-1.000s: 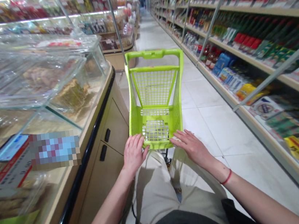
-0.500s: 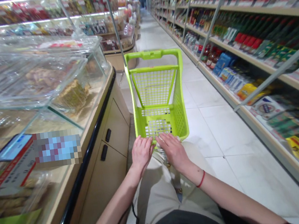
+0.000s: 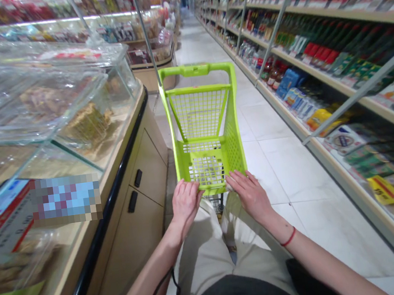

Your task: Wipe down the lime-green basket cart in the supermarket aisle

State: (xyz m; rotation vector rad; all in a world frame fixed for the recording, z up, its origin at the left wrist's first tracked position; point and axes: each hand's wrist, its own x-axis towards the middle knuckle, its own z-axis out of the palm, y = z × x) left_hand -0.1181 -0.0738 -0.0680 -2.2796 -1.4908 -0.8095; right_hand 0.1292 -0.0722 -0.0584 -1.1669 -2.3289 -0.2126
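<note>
A lime-green plastic shopping cart [image 3: 230,136] stands right in front of my legs, its mesh basket holding nothing that I can see. My left hand [image 3: 185,201] is closed over the near rim at its left corner, fingers bent over the edge. At the right corner of the same rim, my right hand [image 3: 248,191] grips with its fingers curled over. A red cord circles my right wrist. The cart's bar at the far end [image 3: 196,70] is untouched.
Along the left runs a display counter with a black bumper rail [image 3: 116,197] and clear-lidded bins [image 3: 49,99]. Stocked shelves [image 3: 321,97] line the right side. Between them a pale tiled aisle [image 3: 189,32] leads ahead, past another display [image 3: 156,70].
My right hand has slid rightward along the cart's near rim, away from my left hand, to the right corner. The left hand stays on its corner. The view has shifted slightly.
</note>
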